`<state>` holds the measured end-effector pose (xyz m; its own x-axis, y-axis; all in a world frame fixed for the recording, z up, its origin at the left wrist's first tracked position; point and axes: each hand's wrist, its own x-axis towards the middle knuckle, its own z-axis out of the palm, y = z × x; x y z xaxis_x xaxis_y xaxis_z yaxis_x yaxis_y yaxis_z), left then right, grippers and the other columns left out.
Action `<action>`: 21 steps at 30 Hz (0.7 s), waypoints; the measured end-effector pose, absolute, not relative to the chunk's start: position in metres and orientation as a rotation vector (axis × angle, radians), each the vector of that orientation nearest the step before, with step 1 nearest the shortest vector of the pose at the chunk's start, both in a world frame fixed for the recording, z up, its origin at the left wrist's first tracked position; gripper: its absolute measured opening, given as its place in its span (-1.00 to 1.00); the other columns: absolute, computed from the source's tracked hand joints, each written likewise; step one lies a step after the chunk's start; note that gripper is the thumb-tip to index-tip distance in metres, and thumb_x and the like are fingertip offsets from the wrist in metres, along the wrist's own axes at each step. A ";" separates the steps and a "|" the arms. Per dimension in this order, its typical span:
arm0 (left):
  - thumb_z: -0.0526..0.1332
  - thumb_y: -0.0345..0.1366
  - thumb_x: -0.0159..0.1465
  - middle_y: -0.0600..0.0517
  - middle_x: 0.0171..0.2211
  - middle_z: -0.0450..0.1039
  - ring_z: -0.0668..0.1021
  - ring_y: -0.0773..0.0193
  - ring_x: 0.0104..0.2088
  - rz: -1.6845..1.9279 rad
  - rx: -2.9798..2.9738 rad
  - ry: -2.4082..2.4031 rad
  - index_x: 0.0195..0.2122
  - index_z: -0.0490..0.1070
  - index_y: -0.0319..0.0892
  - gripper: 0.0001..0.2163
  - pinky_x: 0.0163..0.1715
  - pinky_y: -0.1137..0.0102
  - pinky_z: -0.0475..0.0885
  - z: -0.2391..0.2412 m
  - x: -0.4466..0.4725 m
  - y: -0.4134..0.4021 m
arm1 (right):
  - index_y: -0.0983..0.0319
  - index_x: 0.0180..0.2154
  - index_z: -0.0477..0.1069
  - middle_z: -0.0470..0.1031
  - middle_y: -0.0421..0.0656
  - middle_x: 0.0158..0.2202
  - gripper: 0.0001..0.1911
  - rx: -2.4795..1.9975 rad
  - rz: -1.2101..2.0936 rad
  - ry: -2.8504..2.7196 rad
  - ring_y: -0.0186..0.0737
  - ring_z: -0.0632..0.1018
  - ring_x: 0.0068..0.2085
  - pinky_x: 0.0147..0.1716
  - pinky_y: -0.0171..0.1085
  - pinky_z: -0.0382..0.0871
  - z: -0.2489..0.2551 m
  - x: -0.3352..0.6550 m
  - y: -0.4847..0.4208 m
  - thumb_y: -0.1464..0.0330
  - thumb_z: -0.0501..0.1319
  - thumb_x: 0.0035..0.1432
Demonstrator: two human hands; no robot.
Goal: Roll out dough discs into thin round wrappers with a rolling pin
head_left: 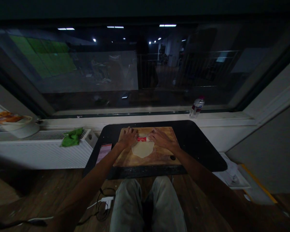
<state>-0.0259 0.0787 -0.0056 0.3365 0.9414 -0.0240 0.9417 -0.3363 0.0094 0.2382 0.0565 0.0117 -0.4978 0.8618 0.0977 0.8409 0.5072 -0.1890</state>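
Note:
A pale flat sheet of dough (pixel 143 149) lies on a wooden cutting board (pixel 164 157) on the black table. Across its far part rests a rolling pin (pixel 142 139) with a red printed label around its middle. My left hand (pixel 129 137) is on the pin's left end, fingers curled over it. On the right end, my right hand (pixel 159 138) holds it in the same way. Both ends are hidden under the hands, and the finger details are dim.
The black table (pixel 190 145) stands against a windowsill with a plastic bottle (pixel 197 108). Left of the board lies a phone-like flat object (pixel 104 152). A green cloth (pixel 72 137) and a white bowl (pixel 21 127) sit on the radiator (pixel 58 151). Cables and a power strip (pixel 107 202) lie on the floor.

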 end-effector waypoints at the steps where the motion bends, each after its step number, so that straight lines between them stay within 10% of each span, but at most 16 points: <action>1: -0.03 -0.17 0.65 -0.30 0.51 0.38 0.24 -0.30 0.62 -0.044 2.573 1.814 0.57 0.32 -0.08 -0.48 0.47 -0.22 0.28 -0.007 -0.024 0.076 | 0.15 0.37 0.60 0.59 0.05 0.38 -0.55 -1.505 0.125 -2.549 0.03 0.53 0.40 0.44 -0.01 0.38 0.009 0.237 0.054 0.28 0.07 0.70; 21: -0.02 -0.20 0.63 -0.27 0.60 0.30 0.21 -0.11 0.67 0.201 2.537 1.933 0.65 0.19 -0.21 -0.40 0.63 -0.08 0.19 -0.009 -0.013 0.155 | 0.06 0.68 0.12 0.26 0.07 0.64 -0.34 -1.912 0.174 -2.390 0.11 0.25 0.62 0.58 0.23 0.08 0.004 0.221 0.136 0.12 -0.07 0.72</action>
<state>-0.0127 0.1546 -0.0087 0.2609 0.9563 0.1324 0.9630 -0.2673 0.0334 0.2207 0.1362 0.0040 -0.2204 0.9754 -0.0114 0.9667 0.2168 -0.1357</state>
